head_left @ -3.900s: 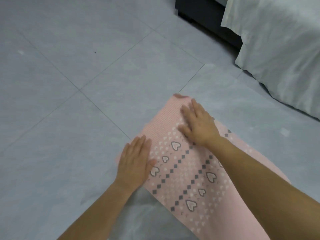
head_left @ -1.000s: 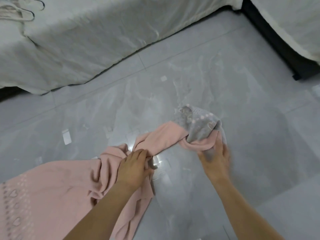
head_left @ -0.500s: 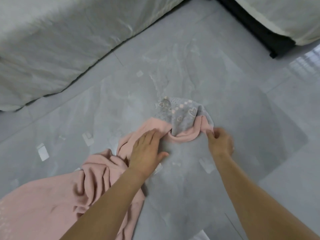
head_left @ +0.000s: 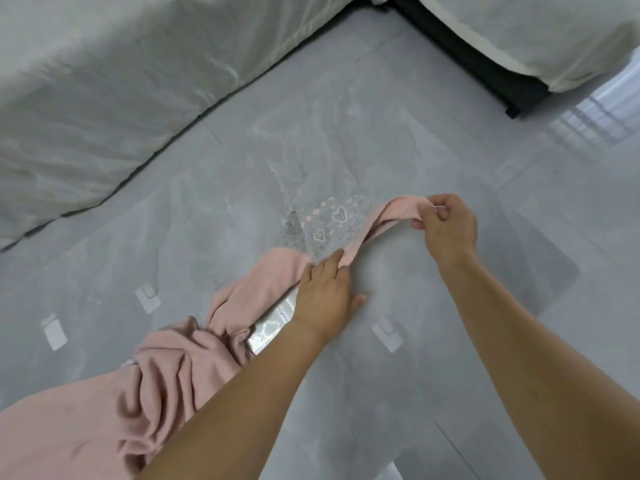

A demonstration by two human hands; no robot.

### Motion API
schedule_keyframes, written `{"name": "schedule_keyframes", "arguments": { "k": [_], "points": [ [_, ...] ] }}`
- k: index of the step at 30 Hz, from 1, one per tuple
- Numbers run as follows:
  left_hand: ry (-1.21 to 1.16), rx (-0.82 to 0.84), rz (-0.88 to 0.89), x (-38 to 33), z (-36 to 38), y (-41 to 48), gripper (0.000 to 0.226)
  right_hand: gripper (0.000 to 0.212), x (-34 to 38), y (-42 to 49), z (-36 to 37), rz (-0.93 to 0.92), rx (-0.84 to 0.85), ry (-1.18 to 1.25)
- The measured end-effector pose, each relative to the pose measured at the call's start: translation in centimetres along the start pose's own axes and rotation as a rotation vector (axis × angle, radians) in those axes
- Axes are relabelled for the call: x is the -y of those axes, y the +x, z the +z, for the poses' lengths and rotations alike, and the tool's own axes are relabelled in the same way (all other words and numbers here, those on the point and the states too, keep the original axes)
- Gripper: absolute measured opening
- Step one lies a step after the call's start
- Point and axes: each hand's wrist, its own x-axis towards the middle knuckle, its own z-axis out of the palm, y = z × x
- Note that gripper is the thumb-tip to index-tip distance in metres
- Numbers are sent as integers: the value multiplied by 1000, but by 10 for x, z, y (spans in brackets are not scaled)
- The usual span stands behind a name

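Pinching the cuff end of a pink heart-patterned sleeve (head_left: 388, 216) just clear of the grey tile floor (head_left: 242, 202) with the right hand (head_left: 446, 225), and pressing it down farther along with the flat, straight-fingered left hand (head_left: 325, 294). Hands apart along the sleeve's long axis, from the bunched sweater body (head_left: 166, 382) at lower left up toward the right. Probably next: straightening the inside-out cuff, free end at the right hand.

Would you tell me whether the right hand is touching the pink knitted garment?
Touching. The head view shows the right hand pinching the rolled edge of the pink knitted garment between thumb and fingertips, with no gap.
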Motion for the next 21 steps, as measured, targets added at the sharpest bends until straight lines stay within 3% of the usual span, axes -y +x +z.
{"name": "schedule_keyframes", "arguments": {
  "k": [3, 7, 10, 12, 14, 16, 18, 21],
  "points": [
    [-67, -75, 84, 6, -13, -7, 62, 8, -4, 2, -6, 34, 13, 1],
    [-393, -269, 21, 9, -37, -12, 33, 23, -10, -5, -1, 7, 121, -6],
    [-607, -339, -104, 12, -47, -6, 55, 18, -10, -10, 4, -67, 234, -140],
    [-618, -368, -178, 18, -51, 1, 45, 30, -11, -12, 3, -115, 330, -348],
    [-491, -431, -221, 26, -59, 9, 11, 35, -15, -12, 2, -153, 384, -578],
    [-450, -457, -251, 32, -70, 19, 15, 27, -13, -8, -1, -198, 315, -712],
    [-512, -476, -241, 32, -86, 30, 18, 23, -3, -2, -5, -191, 152, -601],
    [-642, -499, -225, 24, -112, 48, 27, 18, 22, 8, -10, -145, 2, -162]
  ]
}}
